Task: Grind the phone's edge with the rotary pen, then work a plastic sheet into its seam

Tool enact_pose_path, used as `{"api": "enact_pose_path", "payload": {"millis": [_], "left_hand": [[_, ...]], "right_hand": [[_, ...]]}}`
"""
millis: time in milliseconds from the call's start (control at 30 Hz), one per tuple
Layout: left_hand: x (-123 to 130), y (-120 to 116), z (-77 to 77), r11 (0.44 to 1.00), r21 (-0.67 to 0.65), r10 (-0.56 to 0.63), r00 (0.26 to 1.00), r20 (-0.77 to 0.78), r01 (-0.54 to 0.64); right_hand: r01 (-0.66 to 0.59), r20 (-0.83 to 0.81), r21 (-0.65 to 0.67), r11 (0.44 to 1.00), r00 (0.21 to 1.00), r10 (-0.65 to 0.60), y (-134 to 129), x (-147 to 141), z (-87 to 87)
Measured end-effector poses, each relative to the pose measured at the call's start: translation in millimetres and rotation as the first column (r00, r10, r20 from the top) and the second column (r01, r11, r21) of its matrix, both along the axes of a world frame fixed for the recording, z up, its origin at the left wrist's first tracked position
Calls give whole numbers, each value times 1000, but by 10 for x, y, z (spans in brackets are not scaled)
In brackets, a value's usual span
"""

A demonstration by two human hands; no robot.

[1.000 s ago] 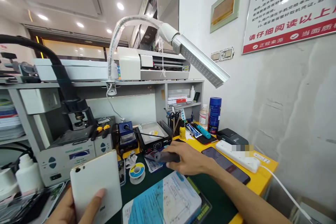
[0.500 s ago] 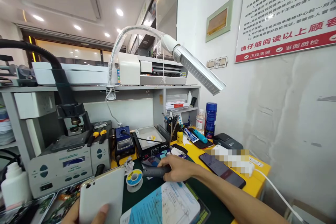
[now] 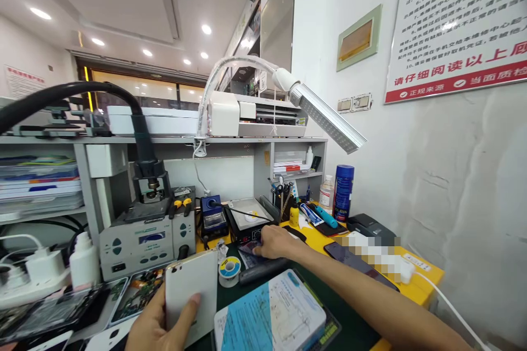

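Observation:
My left hand [image 3: 160, 318] grips a white tablet [image 3: 193, 285], its back towards me and the thumb lying across it. My right hand [image 3: 275, 241] reaches over the mat, fingers curled down in front of a black box with a knob [image 3: 251, 235]. Its fingertips are partly hidden, and what they pinch, if anything, cannot be made out. Just nearer than that hand lies a dark grey rod-shaped tool [image 3: 263, 271]. A solder wire spool [image 3: 229, 271] stands at the tool's left end. The blue and white box [image 3: 267, 315] rests below my right forearm.
On the left stand a grey rework station [image 3: 142, 244] and trays of circuit boards [image 3: 138, 293]. A dark phone [image 3: 358, 263] lies on the yellow table at right. A blue can [image 3: 343, 192] stands by the wall. An LED lamp [image 3: 329, 118] hangs above.
My right hand has let go of the dark grey tool, which now lies on the mat, and has moved farther back towards the black box. The view has turned left. My left hand keeps the tablet.

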State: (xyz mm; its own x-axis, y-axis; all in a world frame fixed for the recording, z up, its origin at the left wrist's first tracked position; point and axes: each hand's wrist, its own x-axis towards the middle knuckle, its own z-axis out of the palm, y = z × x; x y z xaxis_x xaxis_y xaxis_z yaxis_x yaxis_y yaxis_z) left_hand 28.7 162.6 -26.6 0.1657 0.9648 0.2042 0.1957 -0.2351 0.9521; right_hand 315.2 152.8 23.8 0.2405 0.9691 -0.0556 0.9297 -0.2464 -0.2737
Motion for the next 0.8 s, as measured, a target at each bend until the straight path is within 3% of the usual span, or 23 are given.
{"api": "enact_pose_path", "payload": {"millis": [167,300,633,800], "left_hand": [[54,-112,79,996,-47,-66,996,64,69],[59,-136,122,993,-44,-105,990,92,109],[34,-194,201,987,-39,-150,977,149,157],[48,-191,190,985,-54,-151,973,174,163]], "right_hand": [[34,47,-221,975,999,-24,135,-80,72],[23,33,-275,961,999,-14,151,-27,46],[-56,-114,-204,977,993,33,114,141,115],[-110,-175,-31,993,979,103,38,118,67]]}}
